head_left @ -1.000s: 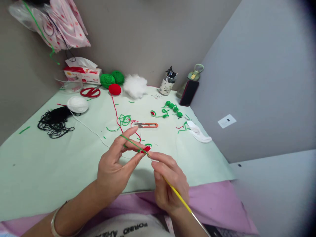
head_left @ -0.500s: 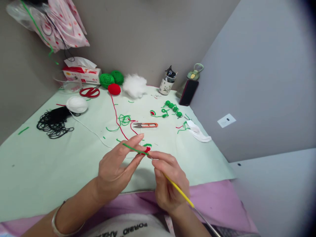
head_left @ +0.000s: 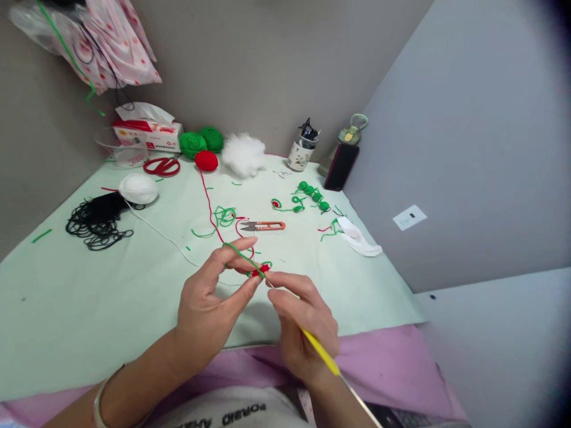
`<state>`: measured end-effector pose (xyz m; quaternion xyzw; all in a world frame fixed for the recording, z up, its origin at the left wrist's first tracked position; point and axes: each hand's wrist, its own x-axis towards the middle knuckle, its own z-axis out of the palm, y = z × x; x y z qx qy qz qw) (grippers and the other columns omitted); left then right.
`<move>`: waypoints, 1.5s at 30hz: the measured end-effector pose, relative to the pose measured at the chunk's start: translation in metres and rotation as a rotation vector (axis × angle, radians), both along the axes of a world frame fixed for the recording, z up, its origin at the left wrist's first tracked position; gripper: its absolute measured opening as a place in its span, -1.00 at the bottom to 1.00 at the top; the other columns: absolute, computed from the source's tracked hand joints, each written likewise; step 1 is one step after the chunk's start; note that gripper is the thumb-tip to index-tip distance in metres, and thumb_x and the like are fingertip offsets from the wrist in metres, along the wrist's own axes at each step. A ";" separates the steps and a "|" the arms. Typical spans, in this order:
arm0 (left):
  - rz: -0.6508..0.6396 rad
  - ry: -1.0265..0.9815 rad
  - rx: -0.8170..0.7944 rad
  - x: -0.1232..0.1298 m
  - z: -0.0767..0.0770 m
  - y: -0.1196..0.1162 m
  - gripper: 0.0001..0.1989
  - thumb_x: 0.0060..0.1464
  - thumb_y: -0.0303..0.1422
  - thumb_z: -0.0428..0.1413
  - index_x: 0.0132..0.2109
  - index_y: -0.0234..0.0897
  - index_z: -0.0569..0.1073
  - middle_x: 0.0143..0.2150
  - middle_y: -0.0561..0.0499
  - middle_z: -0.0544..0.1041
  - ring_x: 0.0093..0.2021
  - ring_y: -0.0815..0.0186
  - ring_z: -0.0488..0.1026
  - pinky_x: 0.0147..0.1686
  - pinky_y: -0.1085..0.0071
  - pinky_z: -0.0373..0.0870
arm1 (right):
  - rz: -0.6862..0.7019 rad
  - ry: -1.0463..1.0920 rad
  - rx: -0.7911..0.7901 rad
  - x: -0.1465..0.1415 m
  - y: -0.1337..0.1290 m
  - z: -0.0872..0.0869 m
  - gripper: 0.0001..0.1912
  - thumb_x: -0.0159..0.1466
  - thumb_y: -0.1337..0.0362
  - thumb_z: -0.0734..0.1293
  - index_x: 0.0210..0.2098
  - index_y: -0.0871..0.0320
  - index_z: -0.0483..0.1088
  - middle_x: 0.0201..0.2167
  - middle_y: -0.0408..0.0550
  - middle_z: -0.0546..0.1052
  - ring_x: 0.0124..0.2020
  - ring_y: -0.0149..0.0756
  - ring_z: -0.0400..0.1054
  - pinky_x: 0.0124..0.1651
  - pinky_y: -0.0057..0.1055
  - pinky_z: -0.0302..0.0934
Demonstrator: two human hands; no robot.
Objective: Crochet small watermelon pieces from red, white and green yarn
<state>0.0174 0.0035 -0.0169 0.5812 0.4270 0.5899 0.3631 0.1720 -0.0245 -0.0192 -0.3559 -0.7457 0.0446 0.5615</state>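
Observation:
A small red and green crochet piece [head_left: 260, 271] is pinched between the thumb and fingers of my left hand [head_left: 218, 291]. Green yarn [head_left: 241, 252] runs from the piece over my raised left index finger. My right hand [head_left: 306, 324] grips a crochet hook [head_left: 322, 352] with a yellow handle, its thin metal tip at the edge of the piece. The exact spot where the hook meets the stitches is partly hidden by my fingers. Just beyond my hands lie orange thread snips [head_left: 265, 226] and loose green yarn [head_left: 225, 216].
Red yarn [head_left: 206, 160], green balls [head_left: 193, 144], white stuffing [head_left: 243, 156] and a tissue box [head_left: 151, 134] stand along the back. White yarn [head_left: 138, 188], black yarn [head_left: 96, 221] and red scissors [head_left: 161, 166] lie left. Small green crocheted balls [head_left: 316, 196], a phone [head_left: 341, 167] and a bottle [head_left: 350, 135] are right.
The crochet piece has turned flatter in my left fingers, and the green yarn now slants more steeply up to the index finger. My right hand and the hook have shifted slightly left.

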 end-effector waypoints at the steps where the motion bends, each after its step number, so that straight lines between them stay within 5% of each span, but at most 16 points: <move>1: 0.031 0.040 0.077 0.000 -0.002 0.001 -0.54 0.15 -0.54 0.28 0.13 0.01 0.57 -0.22 0.16 0.63 -0.16 0.35 0.55 0.09 0.38 0.42 | -0.012 -0.001 0.001 -0.001 0.000 0.000 -0.67 0.42 0.54 0.22 0.03 0.10 0.48 -0.05 0.14 0.62 -0.04 -0.22 0.58 -0.13 -0.28 0.57; 3: 0.047 0.067 0.125 0.000 -0.002 0.003 -0.58 0.14 -0.56 0.26 0.09 -0.04 0.59 -0.19 0.14 0.64 -0.17 0.35 0.54 0.06 0.38 0.43 | -0.078 -0.091 0.065 -0.002 0.001 0.000 -0.69 0.40 0.53 0.25 0.02 0.10 0.48 -0.05 0.12 0.64 -0.04 -0.21 0.58 -0.09 -0.26 0.57; 8: -0.039 -0.072 -0.156 0.002 0.009 0.003 -0.58 0.11 -0.48 0.29 0.12 -0.11 0.58 -0.34 0.16 0.53 -0.39 0.42 0.43 -0.25 0.49 0.47 | -0.219 -0.294 0.214 -0.005 -0.001 -0.006 -0.69 0.33 0.54 0.34 -0.03 0.08 0.53 -0.03 0.09 0.64 -0.03 -0.20 0.56 0.00 -0.28 0.54; 15: 0.011 -0.058 -0.080 0.004 0.006 0.002 -0.58 0.12 -0.51 0.28 0.11 -0.08 0.59 -0.27 0.14 0.51 -0.40 0.46 0.36 -0.20 0.47 0.41 | -0.012 0.186 -0.168 -0.006 0.001 -0.003 -0.67 0.42 0.51 0.24 -0.02 0.01 0.52 -0.10 -0.02 0.65 -0.11 -0.25 0.60 -0.16 -0.31 0.55; 21: -0.166 -0.231 -0.461 0.000 0.016 0.007 -0.43 0.13 -0.32 0.31 0.29 -0.08 0.49 -0.31 0.14 0.39 -0.47 0.47 0.23 -0.44 0.53 0.30 | -0.098 -0.161 0.099 -0.005 0.005 -0.008 -0.58 0.35 0.56 0.31 0.10 0.04 0.52 0.02 0.10 0.63 0.00 -0.18 0.57 0.01 -0.25 0.53; 27: -0.191 -0.210 -0.446 -0.006 0.015 0.006 -0.24 0.10 -0.35 0.34 0.41 0.01 0.34 -0.27 0.16 0.39 -0.52 0.51 0.16 -0.44 0.53 0.27 | 0.059 0.240 -0.253 -0.003 0.013 0.003 -0.73 0.43 0.48 0.26 -0.12 0.03 0.54 -0.24 -0.07 0.66 -0.16 -0.25 0.60 -0.13 -0.28 0.55; 30: -0.180 -0.205 -0.468 -0.004 0.014 0.005 -0.23 0.09 -0.36 0.35 0.41 0.00 0.35 -0.27 0.15 0.39 -0.51 0.51 0.13 -0.46 0.53 0.23 | -0.088 -0.061 -0.057 -0.004 0.010 -0.003 -0.60 0.41 0.52 0.25 0.09 0.00 0.52 -0.07 0.02 0.63 -0.06 -0.22 0.58 -0.09 -0.28 0.55; 34: -0.352 -0.336 -0.556 -0.004 0.015 0.006 -0.22 0.07 -0.36 0.37 0.41 0.01 0.34 -0.32 0.16 0.37 -0.47 0.48 0.13 -0.47 0.54 0.17 | -0.224 -0.220 0.204 -0.004 0.005 -0.016 -0.49 0.33 0.56 0.36 0.20 0.04 0.48 -0.16 0.02 0.60 -0.12 -0.22 0.54 -0.09 -0.30 0.55; 39: -0.599 -0.485 -0.757 -0.012 0.021 0.013 -0.27 0.04 -0.30 0.41 0.35 -0.11 0.43 -0.37 0.15 0.36 -0.53 0.53 0.06 -0.58 0.55 -0.05 | 0.000 0.010 0.088 0.003 0.012 -0.014 -0.56 0.43 0.47 0.29 0.19 -0.05 0.51 -0.15 -0.01 0.61 -0.14 -0.25 0.55 -0.16 -0.28 0.55; 45: -0.495 -0.312 -0.577 -0.018 0.021 0.018 -0.27 0.08 -0.32 0.40 0.37 0.01 0.40 -0.32 0.15 0.39 -0.48 0.52 0.16 -0.48 0.56 0.15 | 0.185 0.200 -0.160 0.012 0.014 -0.001 -0.60 0.44 0.47 0.29 0.11 -0.07 0.55 -0.03 -0.02 0.67 -0.07 -0.26 0.60 -0.18 -0.32 0.55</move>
